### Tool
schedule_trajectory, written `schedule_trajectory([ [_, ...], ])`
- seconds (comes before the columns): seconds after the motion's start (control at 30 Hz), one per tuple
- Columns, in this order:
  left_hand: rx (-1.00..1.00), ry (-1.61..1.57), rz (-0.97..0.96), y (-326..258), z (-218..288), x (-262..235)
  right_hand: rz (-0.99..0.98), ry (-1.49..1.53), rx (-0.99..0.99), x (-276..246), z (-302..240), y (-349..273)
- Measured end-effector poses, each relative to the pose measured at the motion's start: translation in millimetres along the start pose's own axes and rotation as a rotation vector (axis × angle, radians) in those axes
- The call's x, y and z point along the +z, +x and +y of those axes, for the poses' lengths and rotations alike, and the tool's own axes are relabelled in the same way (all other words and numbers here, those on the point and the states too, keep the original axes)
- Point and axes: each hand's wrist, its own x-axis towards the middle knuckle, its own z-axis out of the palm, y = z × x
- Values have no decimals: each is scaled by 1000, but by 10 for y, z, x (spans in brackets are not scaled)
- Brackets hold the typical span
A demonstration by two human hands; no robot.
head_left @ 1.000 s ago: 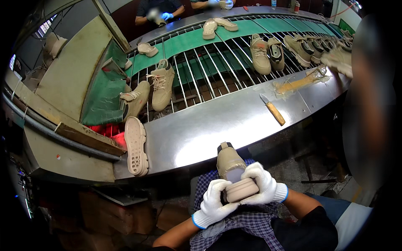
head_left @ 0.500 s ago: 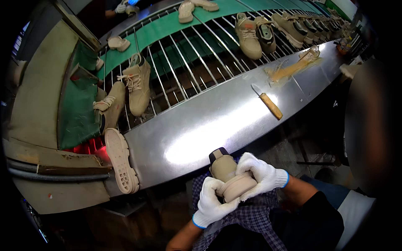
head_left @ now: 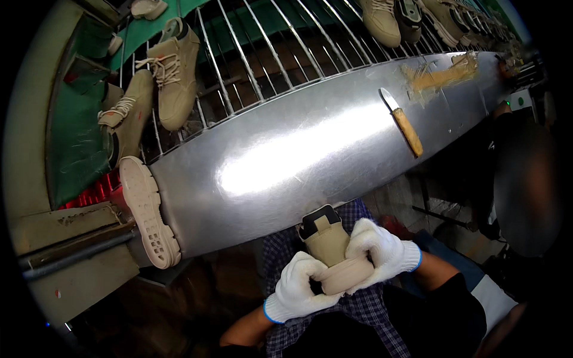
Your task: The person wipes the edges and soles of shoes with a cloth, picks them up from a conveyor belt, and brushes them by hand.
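In front of my lap is a beige shoe [head_left: 328,241] with a dark-lined collar, its opening toward the bench. A pale, thick sole [head_left: 346,275] lies across its near end. My left hand [head_left: 298,289], in a white knit glove with a blue cuff edge, is closed on the sole's left side. On the other side my right hand [head_left: 384,255], gloved alike, grips sole and shoe with the thumb bent inward. The palms hide part of the sole, so how fully it meets the upper I cannot tell.
A wooden-handled knife [head_left: 406,128] lies on the metal bench [head_left: 197,215]. At its left end rests a loose sole [head_left: 149,212]. Laced beige shoes [head_left: 176,80] stand on the metal rods [head_left: 262,51], more at far right. Brown tape [head_left: 444,74] covers part of the bench.
My view has shifted, so the bench things appear lower or farther out. Both hands keep their grip; the shoe is turned slightly, showing more of its dark collar.
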Motion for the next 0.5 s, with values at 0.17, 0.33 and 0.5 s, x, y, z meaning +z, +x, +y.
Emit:
schedule_trajectory([
  [0.17,-44,-24,1,-21,-94,-22,-103,39,-1,-82,162,48],
  [0.33,-317,-105,-11,-311,-239,153,-273,71,353,-55,514,-218],
  [0.5,-762,115,-206,-406,-405,-216,-305,-489,362,245,708,-378],
])
